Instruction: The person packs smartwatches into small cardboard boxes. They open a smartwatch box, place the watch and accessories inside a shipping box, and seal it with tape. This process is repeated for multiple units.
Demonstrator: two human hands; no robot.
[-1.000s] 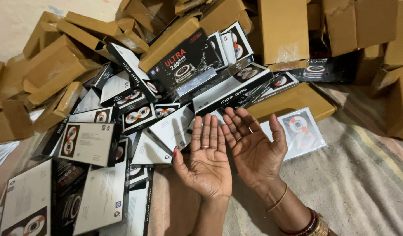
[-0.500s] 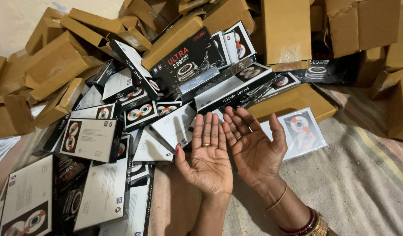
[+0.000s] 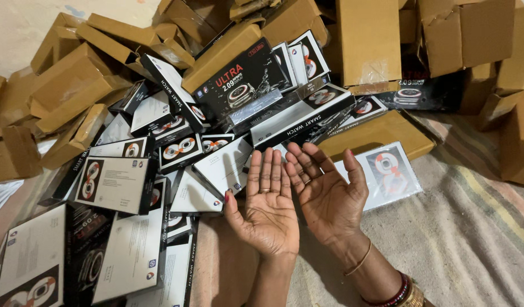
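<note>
My left hand [image 3: 267,207] and my right hand [image 3: 325,192] are held side by side, palms up, fingers spread, with nothing in them. They hover above a striped cloth [image 3: 472,227], just in front of a heap of black and white watch boxes [image 3: 228,165]. A large black watch box [image 3: 239,79] lies on top of the heap beyond my fingertips. A flat white watch box [image 3: 387,173] lies on the cloth right of my right hand. Bangles circle my right wrist, and a ring sits on a left finger.
Plain brown cardboard cartons [image 3: 74,85] are piled along the back and left, with more cartons [image 3: 472,40] at the top right. A flat brown carton [image 3: 381,133] lies behind the white box. More white boxes [image 3: 131,250] cover the lower left.
Both hands stay palms up in nearly the same place; the view has shifted only slightly.
</note>
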